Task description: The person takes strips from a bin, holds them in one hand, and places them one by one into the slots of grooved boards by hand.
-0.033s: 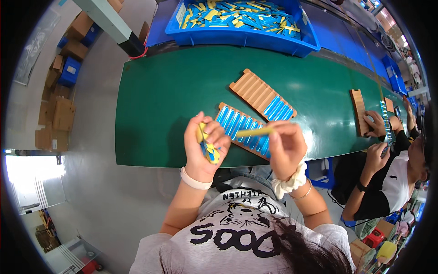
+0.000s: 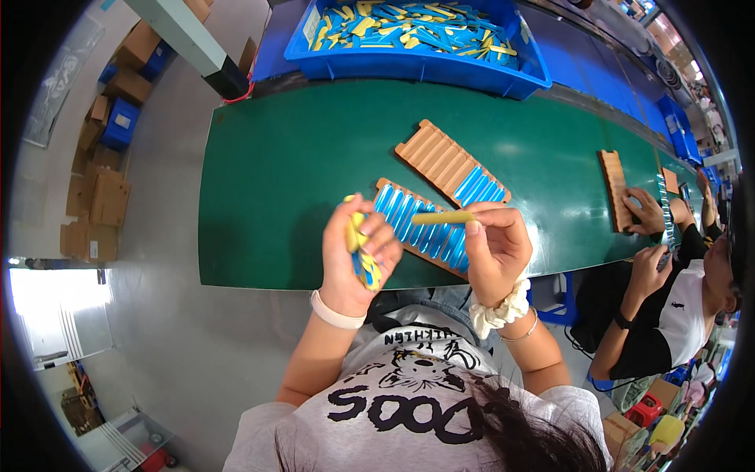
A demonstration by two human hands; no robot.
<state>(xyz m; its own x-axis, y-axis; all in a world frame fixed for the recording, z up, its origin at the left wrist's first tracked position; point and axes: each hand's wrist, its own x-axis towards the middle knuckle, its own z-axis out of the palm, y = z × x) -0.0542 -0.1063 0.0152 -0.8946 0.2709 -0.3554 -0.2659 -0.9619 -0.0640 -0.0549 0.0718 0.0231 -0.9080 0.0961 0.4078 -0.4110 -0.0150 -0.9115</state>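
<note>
My left hand (image 2: 351, 256) is closed round a bunch of flat yellow-and-blue strips (image 2: 366, 267), their ends sticking out between thumb and fingers. A single yellow strip (image 2: 440, 217) is pinched between the thumb and fingers of my right hand (image 2: 501, 250), pointing left. Beneath that strip lies the nearer brown slotted tray (image 2: 382, 184), its visible slots filled with glossy blue pieces (image 2: 407, 216); my hands cover part of it. Just beyond, a second brown slotted tray (image 2: 432, 149) has bare slots at its left and several blue pieces (image 2: 480, 187) at its right end.
A large blue bin (image 2: 417, 66) heaped with yellow and blue strips stands beyond the green table (image 2: 275, 173). At the right, a co-worker's hand (image 2: 643, 212) touches another brown tray (image 2: 612, 185). A grey post (image 2: 185, 39) rises at the far left; cardboard boxes (image 2: 108, 197) stand beyond the floor.
The yellow strip in my right hand, blurred before, has risen slightly and is now sharp. My left hand has shifted a little to the right, and the strips in it sit differently.
</note>
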